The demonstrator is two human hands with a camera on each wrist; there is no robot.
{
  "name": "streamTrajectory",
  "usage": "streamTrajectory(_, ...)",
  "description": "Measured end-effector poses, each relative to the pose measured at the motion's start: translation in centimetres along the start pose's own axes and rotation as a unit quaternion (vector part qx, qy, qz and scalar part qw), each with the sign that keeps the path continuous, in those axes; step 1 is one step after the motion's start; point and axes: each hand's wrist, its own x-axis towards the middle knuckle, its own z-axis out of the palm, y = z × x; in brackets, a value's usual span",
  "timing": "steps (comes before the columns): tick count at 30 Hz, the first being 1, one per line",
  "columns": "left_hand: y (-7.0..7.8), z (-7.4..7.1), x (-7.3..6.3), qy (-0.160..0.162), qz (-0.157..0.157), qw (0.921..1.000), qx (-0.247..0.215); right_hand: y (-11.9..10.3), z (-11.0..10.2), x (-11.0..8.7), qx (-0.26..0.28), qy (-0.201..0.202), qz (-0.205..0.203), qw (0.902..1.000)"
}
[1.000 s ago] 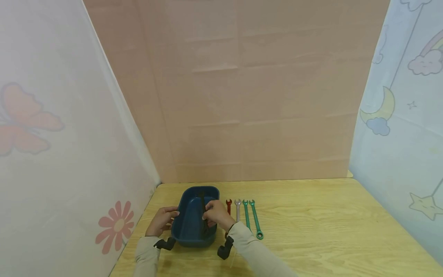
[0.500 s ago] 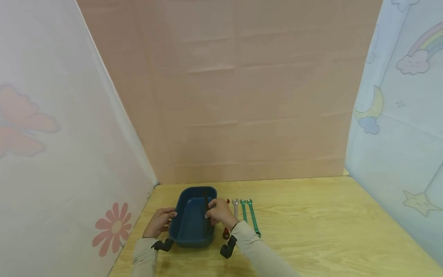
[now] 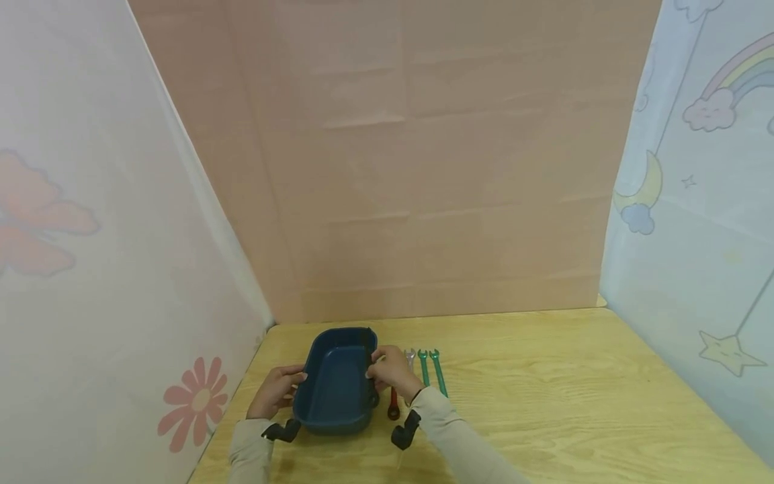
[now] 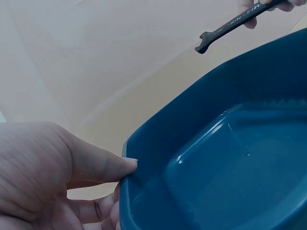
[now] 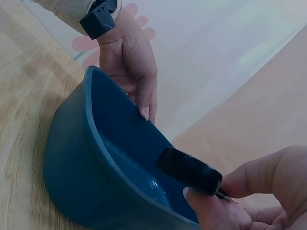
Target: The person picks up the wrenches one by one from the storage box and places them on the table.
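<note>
A deep blue plastic tub (image 3: 329,427) stands on the table. My left hand (image 3: 275,391) grips its left wall, thumb (image 4: 108,165) on the inner side and fingers outside. In my right hand (image 3: 396,374) a black combination wrench (image 4: 235,23) is pinched between thumb and fingers. The wrench is above the tub's right rim, its open-ended head pointing away from me. In the right wrist view the near end of the wrench (image 5: 189,170) looms over the rim. No other thing shows on the tub's floor.
Right of the tub lie a red wrench (image 3: 394,407), a silver wrench (image 3: 410,356) and two green wrenches (image 3: 424,366), partly hidden by my right hand and sleeve. A printed cloth wall (image 3: 199,168) rises close on the left. A tan backdrop (image 3: 423,255) hangs behind the table.
The right hand has moved the black wrench rightward, from over the tub's inside to its right rim, covering more of the red and silver wrenches. The left hand keeps its grip on the tub.
</note>
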Motion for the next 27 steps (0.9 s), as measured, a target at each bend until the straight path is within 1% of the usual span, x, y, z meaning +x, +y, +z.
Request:
streamTrajectory(3,-0.2,0.0,-0.1,0.003,-0.002,1.0,0.0,0.2,-0.3,-0.1,-0.004,0.005,0.0,1.0)
streamTrajectory(8,-0.3,0.0,0.0,0.011,0.005,0.9999,0.0,0.3,-1.0,-0.1,-0.003,0.012,-0.003,0.9999)
streamTrajectory(15,-0.1,0.0,-0.1,0.005,-0.007,1.0,0.001,0.6,-2.4,-0.3,-0.019,0.015,-0.004,0.9997)
streamTrajectory(22,0.1,0.1,-0.1,0.01,0.003,0.9999,0.007,1.1,-3.3,-0.2,-0.02,0.02,-0.007,0.9996)
streamTrajectory(27,0.0,0.2,0.0,0.014,0.0,0.9998,0.01,1.6,-4.0,-0.4,-0.021,0.029,-0.001,0.9993)
